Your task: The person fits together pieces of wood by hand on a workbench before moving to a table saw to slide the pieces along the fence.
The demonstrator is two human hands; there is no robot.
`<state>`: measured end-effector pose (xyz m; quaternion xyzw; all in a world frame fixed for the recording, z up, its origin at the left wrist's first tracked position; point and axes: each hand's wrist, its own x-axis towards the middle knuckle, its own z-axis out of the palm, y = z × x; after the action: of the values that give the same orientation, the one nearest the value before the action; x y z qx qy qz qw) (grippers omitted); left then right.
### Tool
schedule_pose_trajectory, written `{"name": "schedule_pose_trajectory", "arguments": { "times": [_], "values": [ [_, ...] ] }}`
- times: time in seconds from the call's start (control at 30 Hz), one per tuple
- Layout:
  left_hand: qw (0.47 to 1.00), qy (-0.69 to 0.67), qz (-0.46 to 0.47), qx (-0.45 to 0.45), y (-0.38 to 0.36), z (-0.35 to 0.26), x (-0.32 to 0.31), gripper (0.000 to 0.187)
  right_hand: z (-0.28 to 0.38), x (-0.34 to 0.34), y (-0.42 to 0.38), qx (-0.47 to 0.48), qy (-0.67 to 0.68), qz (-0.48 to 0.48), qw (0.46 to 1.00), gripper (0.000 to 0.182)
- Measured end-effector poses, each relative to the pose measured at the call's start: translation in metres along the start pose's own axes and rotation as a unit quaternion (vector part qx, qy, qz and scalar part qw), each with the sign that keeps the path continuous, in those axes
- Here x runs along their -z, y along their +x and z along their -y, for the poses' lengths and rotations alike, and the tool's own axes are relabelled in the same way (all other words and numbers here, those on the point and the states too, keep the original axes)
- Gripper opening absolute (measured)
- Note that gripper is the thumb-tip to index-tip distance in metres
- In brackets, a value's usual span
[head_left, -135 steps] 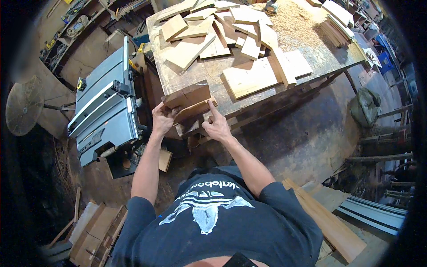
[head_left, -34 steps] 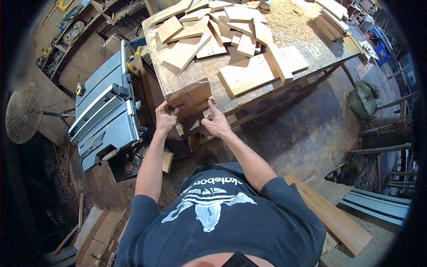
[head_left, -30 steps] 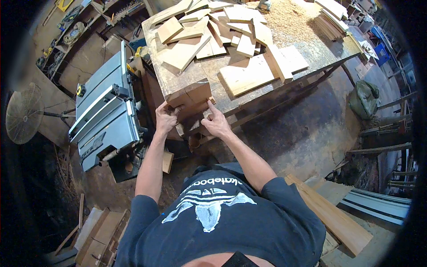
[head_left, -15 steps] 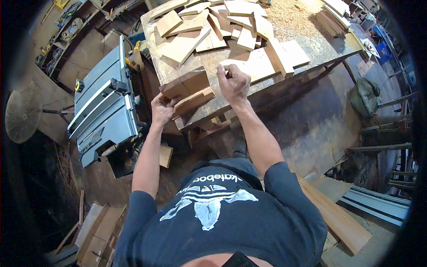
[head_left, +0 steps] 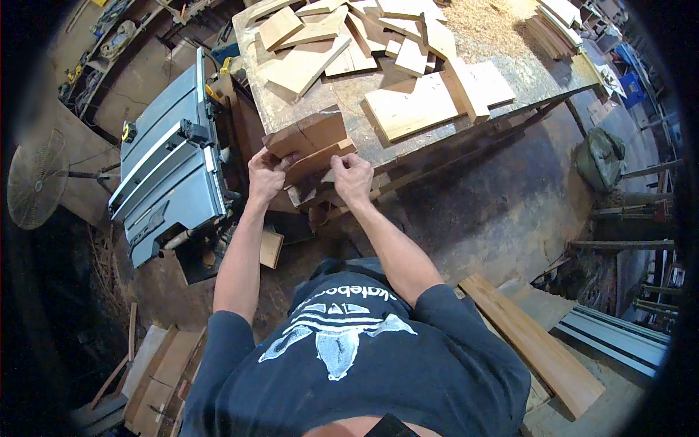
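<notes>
A small assembly of brown wooden pieces (head_left: 309,142) sits at the near edge of the workbench (head_left: 342,98). My left hand (head_left: 266,173) grips its left end, fingers wrapped on the lower piece. My right hand (head_left: 352,177) is at its right end, fingers curled against the lower piece's front edge. I cannot tell whether the right hand holds anything small.
Many pale wooden offcuts (head_left: 331,44) and a larger pale board (head_left: 411,105) cover the bench, with sawdust (head_left: 488,22) at the back. A grey table saw (head_left: 171,164) stands left of the bench. A fan (head_left: 36,182) is far left. Planks (head_left: 535,346) lie on the floor at right.
My right hand rose from the assembly toward the pale board half a second ago and has come back down to the assembly's right end. My left hand kept its grip.
</notes>
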<state>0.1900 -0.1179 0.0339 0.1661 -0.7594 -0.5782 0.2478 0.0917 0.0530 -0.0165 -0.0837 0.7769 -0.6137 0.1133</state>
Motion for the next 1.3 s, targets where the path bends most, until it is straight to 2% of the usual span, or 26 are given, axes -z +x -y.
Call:
{"name": "schedule_pose_trajectory", "arguments": {
  "times": [0.03, 0.07, 0.13, 0.2, 0.27, 0.3, 0.33, 0.43, 0.5, 0.57, 0.6, 0.63, 0.7, 0.73, 0.77, 0.83, 0.87, 0.9, 0.93, 0.97, 1.0, 1.03, 1.1, 1.13, 1.3],
  "values": [
    [1.0, 0.001, 0.003, -0.008, 0.001, -0.001, 0.0, 0.03, 0.003, 0.005, 0.006, -0.01, 0.008, -0.015, 1.0, 0.032],
    [1.0, 0.0, 0.002, -0.012, 0.004, -0.001, 0.001, 0.03, 0.003, 0.009, 0.016, 0.029, 0.025, -0.032, 0.999, 0.032],
    [1.0, 0.011, -0.013, 0.011, 0.003, 0.001, 0.0, 0.028, 0.026, 0.03, 0.043, 0.133, -0.077, -0.108, 0.982, 0.029],
    [1.0, -0.02, -0.005, 0.013, 0.002, 0.005, 0.002, 0.027, 0.05, 0.045, 0.069, 0.227, -0.029, -0.157, 0.961, 0.026],
    [0.999, -0.05, 0.006, 0.008, 0.003, 0.002, 0.002, 0.026, 0.083, 0.059, 0.071, 0.225, 0.008, -0.17, 0.959, 0.025],
    [1.0, -0.02, 0.003, 0.007, 0.003, -0.004, 0.0, 0.026, 0.091, 0.063, 0.071, 0.222, 0.046, -0.184, 0.956, 0.024],
    [1.0, 0.01, -0.001, 0.006, 0.005, -0.007, -0.001, 0.026, 0.078, 0.059, 0.074, 0.228, 0.008, -0.207, 0.951, 0.024],
    [1.0, 0.005, -0.002, 0.015, 0.005, -0.001, -0.002, 0.026, 0.028, 0.029, 0.048, 0.031, -0.013, -0.1, 0.994, 0.028],
    [1.0, 0.001, 0.003, 0.013, 0.004, 0.005, 0.0, 0.026, -0.007, -0.003, 0.018, -0.069, 0.046, -0.023, 0.996, 0.032],
    [1.0, -0.002, 0.012, 0.007, 0.006, 0.005, 0.002, 0.026, -0.026, -0.021, 0.004, -0.098, 0.056, 0.01, 0.994, 0.033],
    [0.999, 0.021, 0.015, 0.033, 0.006, 0.003, 0.003, 0.027, -0.015, -0.014, 0.003, -0.149, 0.068, 0.03, 0.986, 0.032],
    [0.997, 0.043, 0.017, 0.056, 0.007, 0.001, 0.002, 0.028, -0.008, -0.007, 0.004, -0.149, 0.069, 0.027, 0.986, 0.032],
    [0.998, 0.05, 0.005, 0.042, 0.005, 0.003, 0.002, 0.028, 0.01, 0.011, 0.01, -0.059, 0.12, -0.012, 0.991, 0.029],
    [0.998, 0.058, -0.01, 0.026, 0.008, 0.005, 0.002, 0.027, 0.039, 0.031, 0.007, -0.096, 0.112, 0.018, 0.989, 0.03],
    [0.999, 0.028, -0.011, 0.039, 0.011, 0.015, 0.003, 0.026, 0.058, 0.046, 0.005, -0.068, 0.117, 0.058, 0.989, 0.029],
    [0.995, 0.082, -0.05, 0.037, 0.022, 0.029, 0.001, 0.025, 0.118, 0.077, -0.007, 0.1, 0.188, 0.147, 0.966, 0.013],
    [0.996, 0.04, -0.057, 0.056, 0.029, 0.041, 0.001, 0.027, 0.174, 0.107, -0.021, 0.175, 0.19, 0.205, 0.944, 0.014],
    [0.995, -0.001, -0.059, 0.078, 0.035, 0.048, -0.002, 0.028, 0.221, 0.134, -0.03, 0.341, 0.135, 0.229, 0.901, 0.018],
    [0.991, 0.033, -0.076, 0.101, 0.038, 0.043, -0.008, 0.029, 0.27, 0.16, -0.04, 0.447, 0.084, 0.251, 0.855, 0.02],
    [0.986, 0.069, -0.092, 0.122, 0.042, 0.037, -0.014, 0.031, 0.296, 0.172, -0.037, 0.597, 0.13, 0.272, 0.743, 0.023],
    [0.979, 0.107, -0.076, 0.156, 0.051, 0.069, -0.009, 0.032, 0.321, 0.185, -0.057, 0.648, 0.047, 0.209, 0.731, 0.023],
    [0.969, 0.146, -0.061, 0.19, 0.06, 0.102, -0.004, 0.033, 0.34, 0.188, -0.068, 0.698, 0.162, 0.195, 0.67, 0.011],
    [0.981, 0.138, -0.074, 0.111, 0.062, 0.082, -0.011, 0.038, 0.359, 0.226, -0.085, 0.638, -0.004, 0.297, 0.711, 0.027],
    [0.964, 0.2, -0.04, 0.172, 0.065, 0.045, -0.014, 0.043, 0.358, 0.241, -0.084, 0.636, -0.011, 0.294, 0.713, 0.027],
    [0.936, 0.283, -0.036, 0.206, 0.08, 0.071, -0.001, 0.058, 0.342, 0.3, -0.054, 0.625, 0.002, 0.302, 0.719, 0.008]
  ]
}}
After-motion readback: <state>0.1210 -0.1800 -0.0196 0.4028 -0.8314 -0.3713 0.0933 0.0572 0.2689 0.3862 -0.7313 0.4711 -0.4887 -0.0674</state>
